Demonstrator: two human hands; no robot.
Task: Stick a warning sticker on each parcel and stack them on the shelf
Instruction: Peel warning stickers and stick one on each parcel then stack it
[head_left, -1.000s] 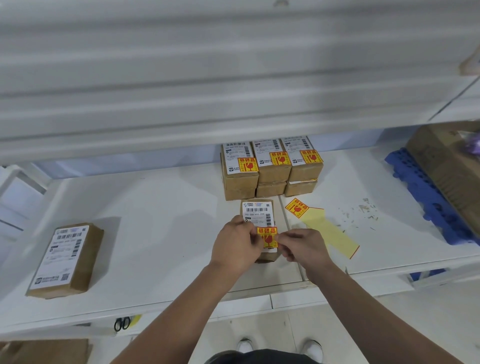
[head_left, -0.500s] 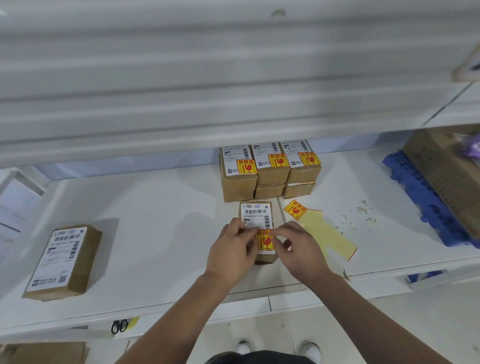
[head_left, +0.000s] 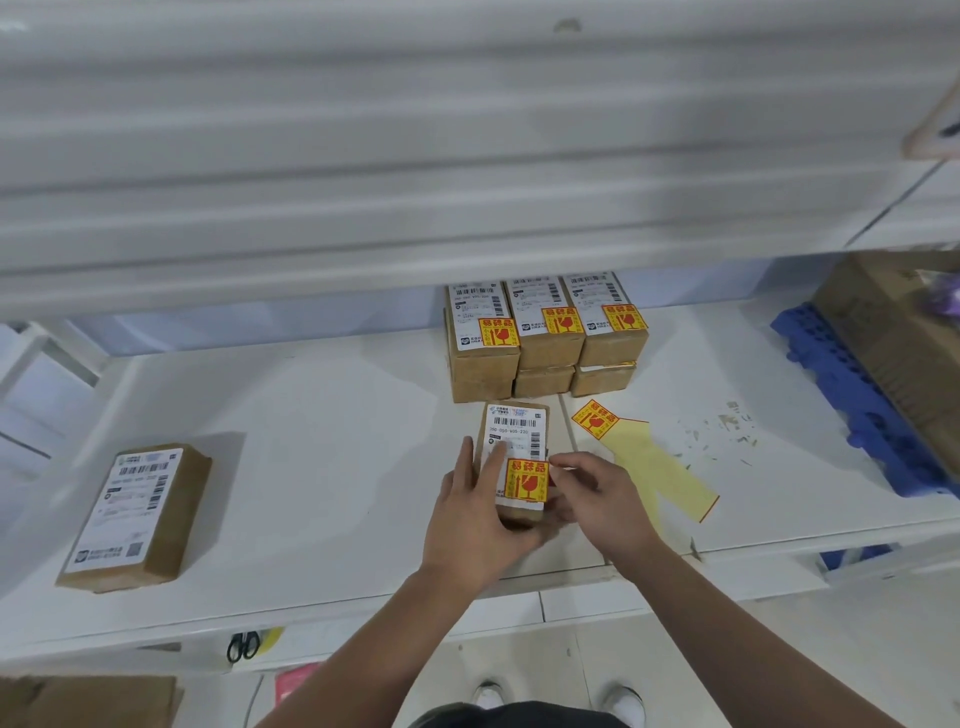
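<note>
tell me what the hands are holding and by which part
Both hold the front parcel: the left hand clasps its near left corner, fingers across its top; the right hand grips its right edge beside the warning sticker.

Person as observed: both forearms bare along their full visible length, left hand (head_left: 478, 519) and right hand (head_left: 597, 499) likewise bare, a dark garment (head_left: 519, 717) at the bottom edge of view, and white round-toed footwear, left shoe (head_left: 488, 696) and right shoe (head_left: 626, 699), partly hidden.
</note>
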